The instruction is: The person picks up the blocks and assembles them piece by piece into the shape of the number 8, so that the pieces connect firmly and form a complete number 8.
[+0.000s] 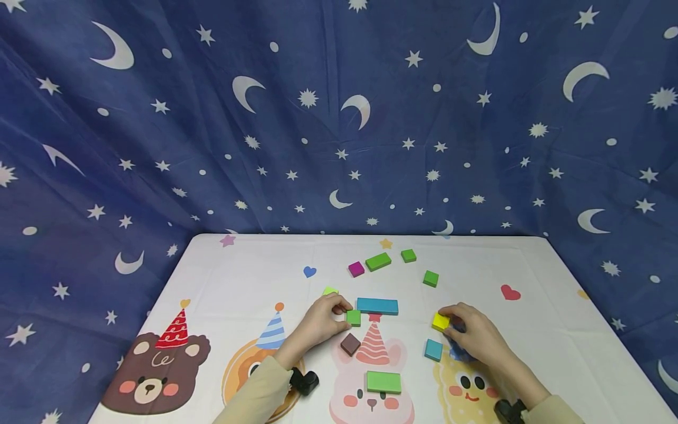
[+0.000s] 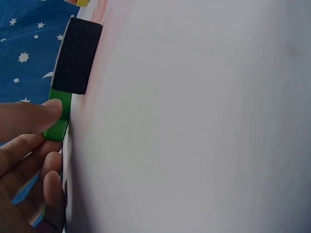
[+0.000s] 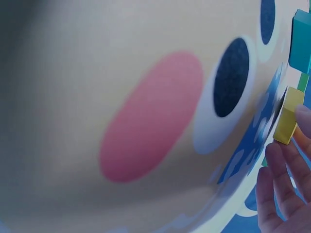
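Observation:
My left hand (image 1: 318, 323) pinches a small green block (image 1: 354, 318) between thumb and fingers. The left wrist view shows the thumb lying on that green block (image 2: 57, 128), with a dark block (image 2: 77, 56) just beyond it. A long blue block (image 1: 377, 306) lies close behind the held block, and a brown block (image 1: 350, 344) in front. Partly hidden behind the left fingers is a lime block (image 1: 331, 291). On the right, my right hand (image 1: 477, 331) pinches a yellow block (image 1: 440, 321), also seen in the right wrist view (image 3: 289, 115). A teal block (image 1: 433, 350) lies in front of it.
Toward the back of the white table (image 1: 238, 277) lie a magenta block (image 1: 356, 269), a longer green block (image 1: 378, 262) and two small green blocks (image 1: 408, 255). A light green rectangular block (image 1: 384, 382) lies near the front. Behind the table hangs a blue starry curtain (image 1: 296, 200).

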`<state>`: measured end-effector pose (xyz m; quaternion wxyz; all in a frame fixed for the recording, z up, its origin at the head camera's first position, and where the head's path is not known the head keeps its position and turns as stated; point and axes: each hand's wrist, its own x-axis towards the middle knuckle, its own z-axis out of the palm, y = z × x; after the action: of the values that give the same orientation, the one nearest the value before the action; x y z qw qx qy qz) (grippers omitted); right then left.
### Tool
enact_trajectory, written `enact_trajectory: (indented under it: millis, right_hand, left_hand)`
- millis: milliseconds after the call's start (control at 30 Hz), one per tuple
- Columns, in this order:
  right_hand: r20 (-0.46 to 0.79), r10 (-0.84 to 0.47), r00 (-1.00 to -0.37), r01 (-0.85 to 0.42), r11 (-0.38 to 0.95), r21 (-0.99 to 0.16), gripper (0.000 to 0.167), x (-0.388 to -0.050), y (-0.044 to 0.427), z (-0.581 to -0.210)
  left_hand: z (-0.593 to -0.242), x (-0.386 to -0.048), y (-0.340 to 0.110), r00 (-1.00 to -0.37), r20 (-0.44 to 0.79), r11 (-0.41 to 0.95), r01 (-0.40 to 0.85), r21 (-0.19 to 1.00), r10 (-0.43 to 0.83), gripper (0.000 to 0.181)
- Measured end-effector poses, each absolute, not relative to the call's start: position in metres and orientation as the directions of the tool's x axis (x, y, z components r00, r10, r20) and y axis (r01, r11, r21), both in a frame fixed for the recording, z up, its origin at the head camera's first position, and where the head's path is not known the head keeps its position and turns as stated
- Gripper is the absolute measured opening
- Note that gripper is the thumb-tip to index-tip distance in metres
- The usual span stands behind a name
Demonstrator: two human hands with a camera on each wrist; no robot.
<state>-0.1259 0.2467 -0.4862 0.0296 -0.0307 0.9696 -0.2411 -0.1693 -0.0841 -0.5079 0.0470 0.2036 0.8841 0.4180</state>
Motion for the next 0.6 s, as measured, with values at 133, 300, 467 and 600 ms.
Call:
enact_trajectory:
  millis: [133, 300, 467, 600]
  right_hand:
    - [-0.030, -0.081, -0.996, -0.057, 0.878, -0.475, 0.038, -0.1264, 0.2454, -0.4850]
    - [0.009, -0.097, -0.995, -0.090, 0.877, -0.472, 0.035, -0.1273, 0.2431, -0.4841]
    - [0.049, -0.121, -0.991, -0.130, 0.873, -0.471, 0.036, -0.1280, 0.2410, -0.4836]
    - [0.055, -0.143, -0.988, -0.151, 0.861, -0.486, 0.036, -0.1292, 0.2395, -0.4826]
  left_hand:
    - [-0.5084, -0.1695, -0.0840, -0.913, 0.087, 0.570, 0.321, 0.756, 0.398, 0.027]
    - [-0.5084, -0.1698, -0.0837, -0.914, 0.084, 0.571, 0.318, 0.757, 0.396, 0.027]
    - [-0.5077, -0.1696, -0.0836, -0.914, 0.083, 0.566, 0.316, 0.761, 0.397, 0.027]
    - [-0.5078, -0.1695, -0.0839, -0.915, 0.083, 0.569, 0.314, 0.760, 0.394, 0.027]
